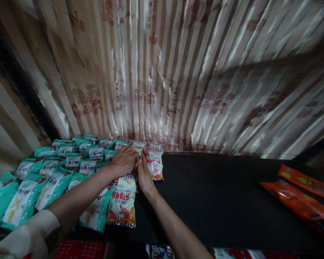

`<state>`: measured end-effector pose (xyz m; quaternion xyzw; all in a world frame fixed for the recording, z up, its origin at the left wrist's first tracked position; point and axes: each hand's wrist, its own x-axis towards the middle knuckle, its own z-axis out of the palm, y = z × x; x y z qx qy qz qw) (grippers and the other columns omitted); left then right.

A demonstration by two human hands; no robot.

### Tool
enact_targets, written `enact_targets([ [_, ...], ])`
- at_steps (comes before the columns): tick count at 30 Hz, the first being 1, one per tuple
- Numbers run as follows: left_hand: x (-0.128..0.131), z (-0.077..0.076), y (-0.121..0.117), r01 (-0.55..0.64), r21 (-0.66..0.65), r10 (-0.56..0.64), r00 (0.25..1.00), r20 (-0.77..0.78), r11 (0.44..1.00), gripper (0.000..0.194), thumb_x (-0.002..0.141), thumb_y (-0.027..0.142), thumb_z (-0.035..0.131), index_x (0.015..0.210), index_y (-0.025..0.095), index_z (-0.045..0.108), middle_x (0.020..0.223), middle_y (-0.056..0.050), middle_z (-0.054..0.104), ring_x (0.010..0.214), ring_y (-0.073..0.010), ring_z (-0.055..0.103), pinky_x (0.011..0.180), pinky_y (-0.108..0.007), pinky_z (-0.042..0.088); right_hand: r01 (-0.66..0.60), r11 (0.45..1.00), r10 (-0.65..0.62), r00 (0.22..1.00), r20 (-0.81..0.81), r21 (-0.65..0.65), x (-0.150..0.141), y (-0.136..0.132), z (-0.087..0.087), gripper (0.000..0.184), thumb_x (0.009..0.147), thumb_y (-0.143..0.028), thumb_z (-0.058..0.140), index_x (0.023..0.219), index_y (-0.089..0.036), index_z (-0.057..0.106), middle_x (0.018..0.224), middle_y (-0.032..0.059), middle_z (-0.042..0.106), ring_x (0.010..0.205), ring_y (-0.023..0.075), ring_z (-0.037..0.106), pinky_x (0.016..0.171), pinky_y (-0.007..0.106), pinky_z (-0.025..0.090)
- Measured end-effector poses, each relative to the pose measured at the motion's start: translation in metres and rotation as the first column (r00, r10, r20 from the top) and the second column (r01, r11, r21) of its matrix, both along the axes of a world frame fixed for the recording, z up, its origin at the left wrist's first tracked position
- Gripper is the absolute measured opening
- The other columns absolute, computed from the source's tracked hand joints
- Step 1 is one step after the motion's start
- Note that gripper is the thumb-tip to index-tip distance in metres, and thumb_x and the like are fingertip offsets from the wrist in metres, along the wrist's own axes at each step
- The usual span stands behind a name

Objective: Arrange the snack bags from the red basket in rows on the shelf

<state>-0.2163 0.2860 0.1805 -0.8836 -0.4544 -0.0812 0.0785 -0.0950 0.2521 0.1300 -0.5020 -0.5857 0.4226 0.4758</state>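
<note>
My left hand (124, 160) reaches over the snack bags at the back of the dark shelf, its fingers stretched forward on a white and red shrimp snack bag (138, 151). Close beside it, my right hand (145, 177) has its fingers straight along that bag's other side. The bag is mostly hidden between the hands. Touching or nearly touching my right fingers is another white and red snack bag (154, 162), standing tilted. In front of my left hand lies a larger-looking bag of the same kind (122, 202).
Rows of teal snack bags (24, 199) fill the shelf's left side. Orange packets (299, 199) lie at the far right. A crinkled striped sheet (162, 79) covers the back wall. Below the front edge, red packaging (81, 250) shows. Black shelf surface (210, 201) spans the middle.
</note>
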Motion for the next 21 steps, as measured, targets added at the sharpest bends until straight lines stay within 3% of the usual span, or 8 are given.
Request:
enact_targets([
  [9,-0.001,0.0,0.007,-0.03,-0.081,0.031,0.999,0.01,0.996,0.025,0.084,0.018,0.042,0.094,0.019,0.064,0.111,-0.006,0.064,0.116,-0.0178,0.049,0.105,-0.036,0.025,0.03,0.995,-0.033,0.999,-0.026,-0.09,-0.009,0.026,0.01,0.087,0.08,-0.063,0.038,0.142,-0.006,0.016,0.148,0.0137,0.021,0.137,0.0209,0.019,0.112,0.034,0.013],
  [21,-0.003,-0.004,0.009,-0.056,-0.081,0.055,0.998,-0.007,0.995,0.029,0.085,0.015,0.039,0.101,0.015,0.062,0.111,-0.008,0.064,0.113,-0.0174,0.051,0.108,-0.035,0.023,0.084,0.987,-0.077,0.995,0.056,-0.134,-0.016,0.039,0.007,0.083,0.08,-0.064,0.036,0.142,-0.012,0.019,0.147,0.0127,0.026,0.135,0.0238,0.024,0.11,0.039,0.016],
])
